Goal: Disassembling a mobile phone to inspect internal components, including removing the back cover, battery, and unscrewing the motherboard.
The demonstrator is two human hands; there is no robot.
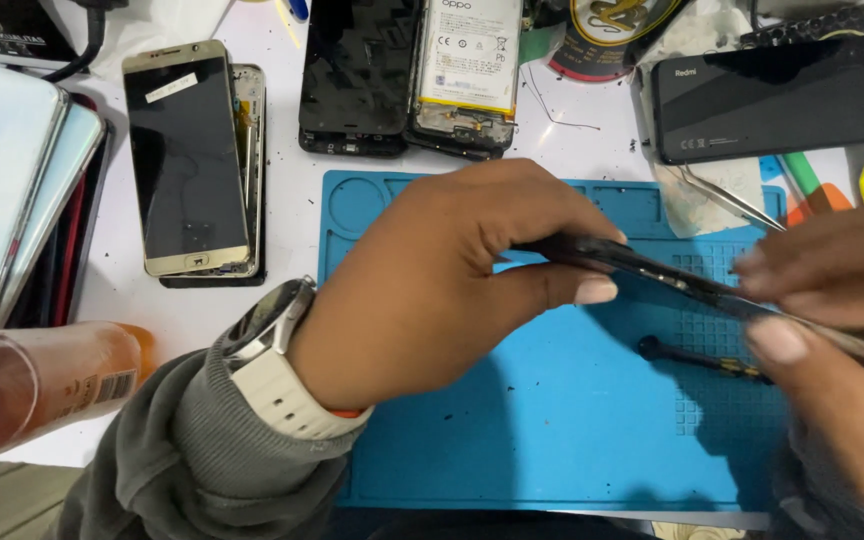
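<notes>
Phone (642,268), dark and seen edge-on, is held above the blue mat (552,420), pinched at one end between the thumb and fingers of the left hand (432,290). Its other end meets the right hand (832,300), whose fingers are closed on a thin flat tool (852,345) at the phone's edge. A small black screwdriver (697,358) lies on the mat just below, and tweezers (732,200) rest near the mat's top right corner.
</notes>
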